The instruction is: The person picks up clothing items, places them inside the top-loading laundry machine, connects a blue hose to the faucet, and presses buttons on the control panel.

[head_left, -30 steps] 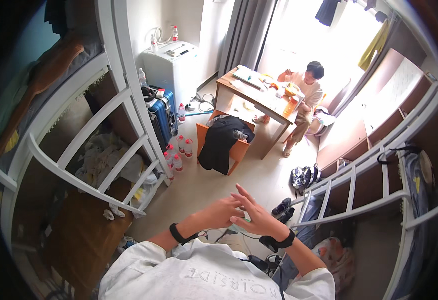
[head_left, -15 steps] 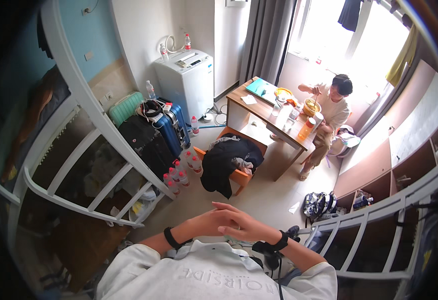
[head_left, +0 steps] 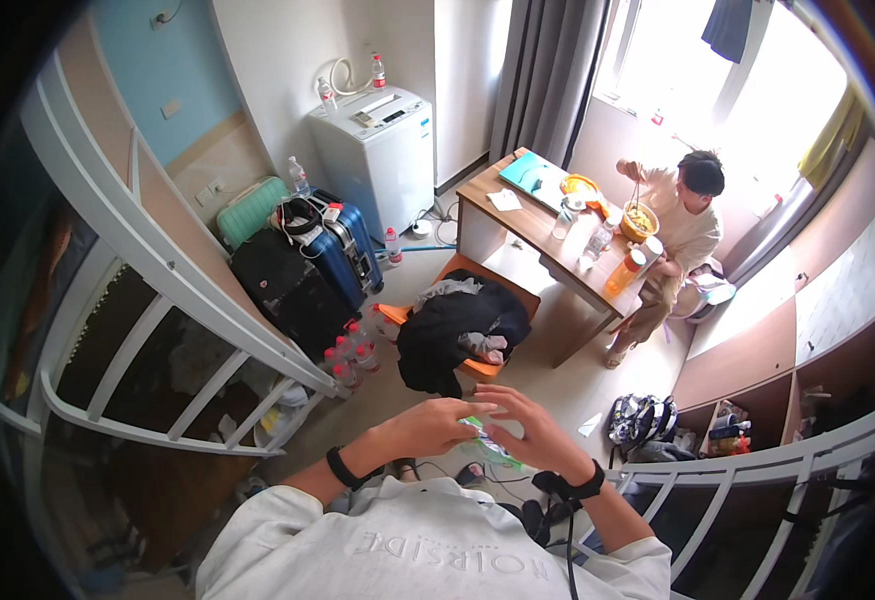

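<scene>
My left hand and my right hand are raised in front of my chest. Their fingertips meet or overlap near the middle, and a gap shows between the palms. The left fingers are stretched out together, pointing right. On the right hand the thumb stands apart from the fingers. Nothing shows in either hand. Each wrist wears a black band. Below the hands, a green-and-clear thing on the floor is partly hidden; I cannot make out its kind. Beyond them, dark clothes lie heaped on an orange chair.
Another person sits at a wooden table, holding chopsticks over a yellow bowl. Left stand suitcases, several bottles and a washing machine. White bed rails flank me; a backpack lies right. Cables cross the floor.
My hands were laid over each other; now they have drawn apart, with only the fingertips close. The view has shifted slightly. The other person's head has dipped toward the bowl.
</scene>
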Demonstrator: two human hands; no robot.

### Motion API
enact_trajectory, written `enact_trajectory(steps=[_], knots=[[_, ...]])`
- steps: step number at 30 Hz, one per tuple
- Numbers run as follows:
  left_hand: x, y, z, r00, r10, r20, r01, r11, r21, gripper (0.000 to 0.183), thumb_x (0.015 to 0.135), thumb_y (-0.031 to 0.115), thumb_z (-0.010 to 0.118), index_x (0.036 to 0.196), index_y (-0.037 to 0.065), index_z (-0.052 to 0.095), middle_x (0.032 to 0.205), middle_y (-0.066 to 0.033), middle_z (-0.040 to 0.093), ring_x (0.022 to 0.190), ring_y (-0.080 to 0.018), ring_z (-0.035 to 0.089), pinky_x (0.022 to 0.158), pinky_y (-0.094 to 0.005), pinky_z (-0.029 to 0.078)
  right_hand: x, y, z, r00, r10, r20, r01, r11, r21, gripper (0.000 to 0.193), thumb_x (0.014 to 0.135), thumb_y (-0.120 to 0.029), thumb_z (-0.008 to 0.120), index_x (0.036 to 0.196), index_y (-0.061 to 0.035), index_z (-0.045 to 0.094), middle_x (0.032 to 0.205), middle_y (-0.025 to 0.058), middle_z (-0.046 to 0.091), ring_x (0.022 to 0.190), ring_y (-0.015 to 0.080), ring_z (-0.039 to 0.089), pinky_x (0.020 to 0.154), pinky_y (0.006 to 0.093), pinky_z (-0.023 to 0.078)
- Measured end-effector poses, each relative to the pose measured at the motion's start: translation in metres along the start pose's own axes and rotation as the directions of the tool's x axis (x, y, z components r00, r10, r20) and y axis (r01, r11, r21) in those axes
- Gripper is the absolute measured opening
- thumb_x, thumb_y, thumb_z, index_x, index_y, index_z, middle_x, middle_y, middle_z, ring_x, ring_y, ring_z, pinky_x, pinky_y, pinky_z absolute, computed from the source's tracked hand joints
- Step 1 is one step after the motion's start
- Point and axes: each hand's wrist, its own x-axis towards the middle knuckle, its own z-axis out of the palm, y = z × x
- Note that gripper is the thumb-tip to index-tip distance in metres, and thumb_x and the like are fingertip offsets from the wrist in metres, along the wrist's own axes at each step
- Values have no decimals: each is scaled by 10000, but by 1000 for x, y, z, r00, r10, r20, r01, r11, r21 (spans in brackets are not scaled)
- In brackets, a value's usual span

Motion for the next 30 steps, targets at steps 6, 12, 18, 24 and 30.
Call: enact_trajectory(steps=[6,12,18,24,30], knots=[[9,-10,-16,1000,9,21,-7,994,-111,228,791,1,683,1012,40,721,1231,-152,640,1118,-341,632,943,-430,525,37,-7,18,988,-111,107,125,982,-139,493,995,-273,640,1430,-75,520,1611,150,318,1333,354,518,1081,402,426],[1,-38,-12,997,-71,-27,61,961,-270,220,783,-10,650,989,17,721,1177,-176,654,1097,-327,632,947,-419,517,75,-12,29,982,-147,117,142,989,49,460,998,-261,629,1407,-70,545,1608,147,330,1324,340,528,1052,404,447],[-10,-72,15,996,71,52,-70,997,-28,367,839,70,667,1199,3,646,1222,-159,656,1125,-293,641,974,-404,517,84,-4,31,954,-259,152,270,961,-58,392,986,-199,634,1344,-50,574,1517,147,476,1209,305,614,920,369,528],[22,-47,-20,974,-127,188,168,961,-219,310,794,49,712,1097,17,657,1060,-106,680,1012,-285,667,871,-402,545,68,-9,5,992,-38,123,26,996,91,364,1010,-178,594,1334,-14,557,1494,158,474,1198,274,613,945,345,532],[41,-38,-28,992,106,61,-105,994,-24,293,795,-11,659,1085,27,646,1158,-127,614,1096,-310,621,950,-415,526,53,6,-8,998,-63,-28,65,990,122,410,1005,-201,613,1377,-38,554,1515,155,459,1228,268,595,995,364,496]])
